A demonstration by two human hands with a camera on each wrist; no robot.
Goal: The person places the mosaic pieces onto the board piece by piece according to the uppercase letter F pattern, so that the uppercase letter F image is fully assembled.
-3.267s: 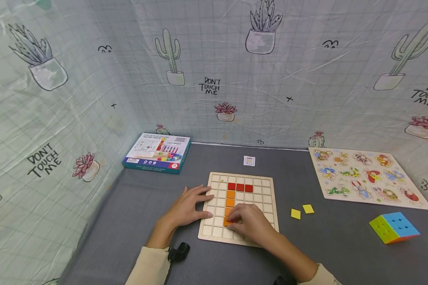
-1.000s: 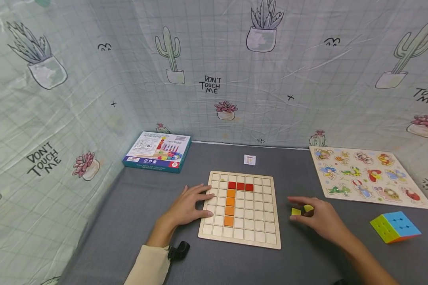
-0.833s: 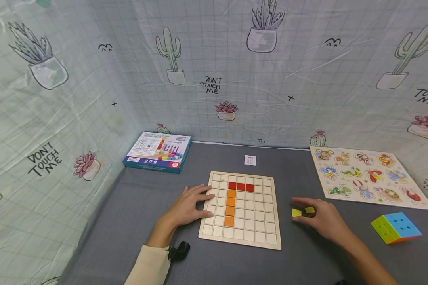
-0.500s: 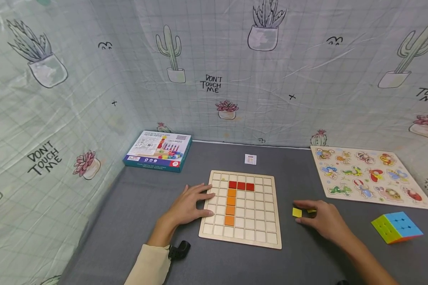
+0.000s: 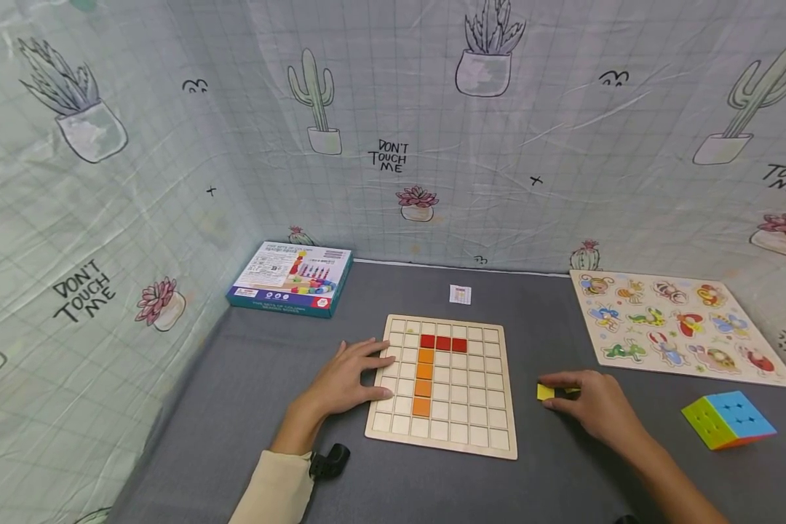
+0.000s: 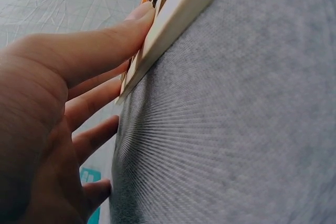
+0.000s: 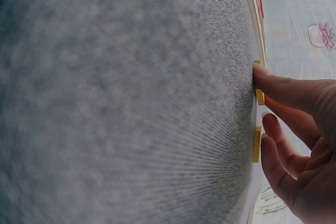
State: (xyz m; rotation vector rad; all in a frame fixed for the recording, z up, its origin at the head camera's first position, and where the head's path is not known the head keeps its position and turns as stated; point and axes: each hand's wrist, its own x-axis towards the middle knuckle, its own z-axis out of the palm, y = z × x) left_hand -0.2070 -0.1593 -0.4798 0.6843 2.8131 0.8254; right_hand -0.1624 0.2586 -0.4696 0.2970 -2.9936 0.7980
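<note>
A square wooden grid board [image 5: 445,449] lies on the grey cloth, bearing a row of red tiles [image 5: 443,343] and a column of orange tiles [image 5: 423,371]. My left hand [image 5: 346,382] rests on its left edge with fingers spread; in the left wrist view the thumb [image 6: 105,45] lies on the board's rim. To the right of the board, my right hand [image 5: 592,400] has thumb and index finger at opposite edges of a yellow square tile [image 5: 545,391], pinching it at table level. Another yellow tile [image 7: 256,145] lies under the curled other fingers, mostly hidden from above.
A boxed toy set [image 5: 290,280] stands at the back left. Behind the board lies a small printed card [image 5: 460,294]. On the right are an insect picture puzzle [image 5: 681,324] and a colourful puzzle cube [image 5: 727,420]. A patterned curtain [image 5: 393,109] encloses the back.
My right hand has gone from an orange tile on the board to the yellow tiles at the right, and its thumb and index finger have closed on one. The left hand stays put.
</note>
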